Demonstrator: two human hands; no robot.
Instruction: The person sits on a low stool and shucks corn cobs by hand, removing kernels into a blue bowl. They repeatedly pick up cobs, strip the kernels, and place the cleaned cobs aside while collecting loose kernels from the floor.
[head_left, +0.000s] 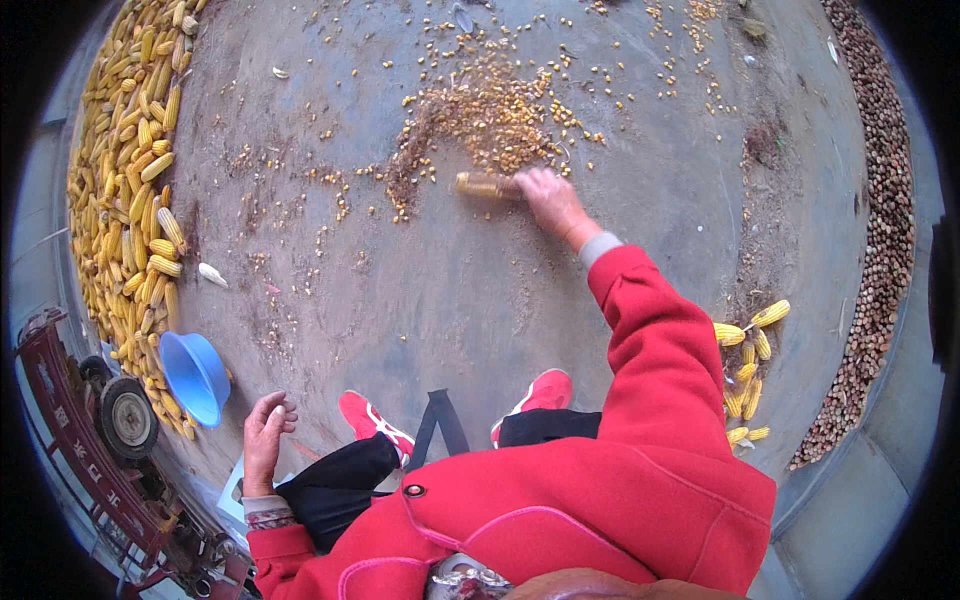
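My right hand (551, 201) reaches forward over the concrete floor, closed around one end of a short brush or corncob-like tool (480, 185), blurred, so its exact kind is unclear. Just beyond the tool lies a heap of loose corn kernels (495, 124) mixed with brown chaff, with more kernels scattered around it. My left hand (268, 431) hangs at the left above my knee, fingers loosely curled and holding nothing. Beside it, a blue plastic basin (196, 379) stands tilted against the edge of the corn pile.
A long pile of yellow corn cobs (124, 202) runs down the left side, with a dark red vehicle (90, 450) below it. Several cobs (746, 375) lie at the right, near a long band of small brown pieces (881, 225). A white husk piece (213, 274) lies on the floor.
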